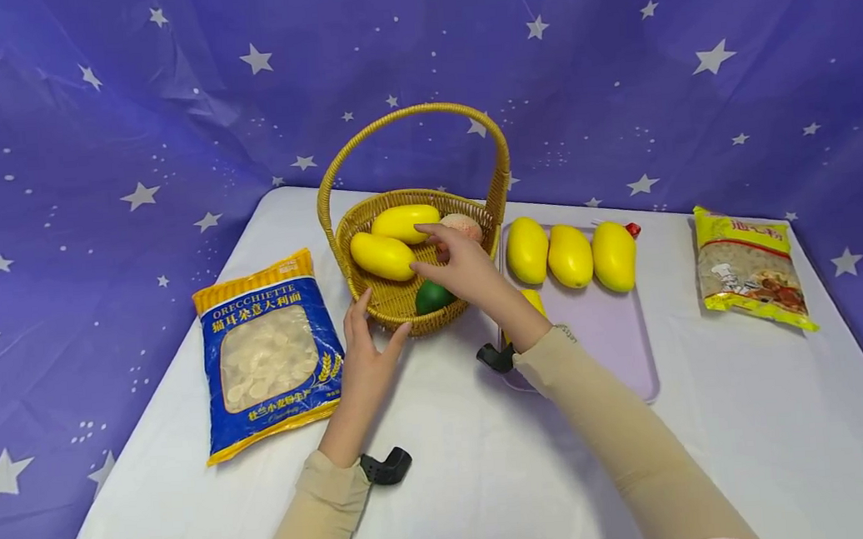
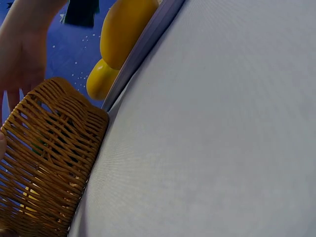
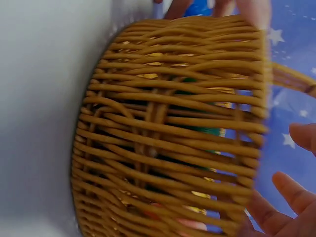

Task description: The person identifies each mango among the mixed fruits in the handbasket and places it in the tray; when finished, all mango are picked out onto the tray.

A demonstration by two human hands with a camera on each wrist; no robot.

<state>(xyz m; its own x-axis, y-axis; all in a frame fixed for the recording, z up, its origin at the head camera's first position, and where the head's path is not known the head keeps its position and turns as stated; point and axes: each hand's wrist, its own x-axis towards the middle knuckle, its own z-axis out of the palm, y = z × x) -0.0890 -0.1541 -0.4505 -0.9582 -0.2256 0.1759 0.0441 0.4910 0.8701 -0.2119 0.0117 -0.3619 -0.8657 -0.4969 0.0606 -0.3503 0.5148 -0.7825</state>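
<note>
A wicker basket point(image 1: 428, 324) with a tall handle stands on the table in the head view. Inside lie two yellow mangoes point(image 1: 381, 256), a pinkish round fruit point(image 1: 462, 227) and a dark green fruit point(image 1: 432, 297), its kind unclear. My right hand point(image 1: 464, 263) reaches over the basket, fingers and thumb spread, its thumb close to the end of the front mango; nothing is in its grasp. At the basket's front-left rim my left hand point(image 1: 368, 349) rests with extended fingers, the thumb pointing off to the right. Wicker hides most of the fruit in the right wrist view.
Right of the basket, a lilac tray point(image 1: 610, 349) bears several mangoes point(image 1: 570, 256), one partly behind my right arm. A small red item point(image 1: 632, 229) shows behind them. A blue orecchiette bag point(image 1: 272, 356) lies left; a yellow-edged food packet point(image 1: 750, 268) lies far right.
</note>
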